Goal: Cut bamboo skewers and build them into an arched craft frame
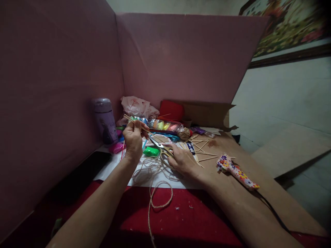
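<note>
My left hand is closed around a few thin wooden sticks, raised above the work surface. My right hand grips a pair of scissors with gold handles; its blades point up and left toward the lower ends of those sticks. Whether the blades touch the sticks I cannot tell. Beneath the scissors lies a green packet. Loose loops of jute twine spread under both hands and trail over the red cloth toward me.
Loose sticks and a flower-patterned glue gun with a black cord lie on cardboard at right. Behind are a twine ball and a tray of coloured clay. A purple bottle and a dark flat object are left.
</note>
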Demonstrator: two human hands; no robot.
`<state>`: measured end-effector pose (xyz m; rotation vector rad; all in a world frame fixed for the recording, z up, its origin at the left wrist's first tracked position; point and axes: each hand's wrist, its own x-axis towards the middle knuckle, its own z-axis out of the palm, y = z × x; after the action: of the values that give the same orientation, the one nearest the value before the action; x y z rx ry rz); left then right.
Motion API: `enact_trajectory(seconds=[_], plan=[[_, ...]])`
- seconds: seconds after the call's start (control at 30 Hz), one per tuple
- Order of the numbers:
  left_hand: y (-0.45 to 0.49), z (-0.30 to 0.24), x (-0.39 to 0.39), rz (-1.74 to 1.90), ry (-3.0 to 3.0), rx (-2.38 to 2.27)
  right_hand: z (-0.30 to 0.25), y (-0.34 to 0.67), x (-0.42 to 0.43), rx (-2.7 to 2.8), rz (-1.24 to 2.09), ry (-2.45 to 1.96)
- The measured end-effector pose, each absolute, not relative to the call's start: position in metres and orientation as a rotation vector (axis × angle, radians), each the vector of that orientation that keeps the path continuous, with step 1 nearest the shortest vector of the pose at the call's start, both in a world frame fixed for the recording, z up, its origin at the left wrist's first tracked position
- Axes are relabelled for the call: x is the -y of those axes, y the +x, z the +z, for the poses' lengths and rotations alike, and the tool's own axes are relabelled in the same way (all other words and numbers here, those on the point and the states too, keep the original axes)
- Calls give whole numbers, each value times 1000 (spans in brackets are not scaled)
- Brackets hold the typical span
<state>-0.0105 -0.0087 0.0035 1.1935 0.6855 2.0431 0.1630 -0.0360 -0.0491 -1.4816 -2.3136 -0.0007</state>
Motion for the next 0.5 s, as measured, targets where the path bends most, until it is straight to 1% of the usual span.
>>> enact_trajectory(seconds=[0.17, 0.37, 0.5], plan=[[-12, 3, 8, 2120, 1250, -728, -54, 165, 29, 2207, -127, -1568], [-5, -6, 12, 1904, 1571, -859, -60, 166, 26, 2219, -202, -1577], [-1, -14, 11, 1801, 1644, -919, -58, 166, 26, 2162, -202, -1548]])
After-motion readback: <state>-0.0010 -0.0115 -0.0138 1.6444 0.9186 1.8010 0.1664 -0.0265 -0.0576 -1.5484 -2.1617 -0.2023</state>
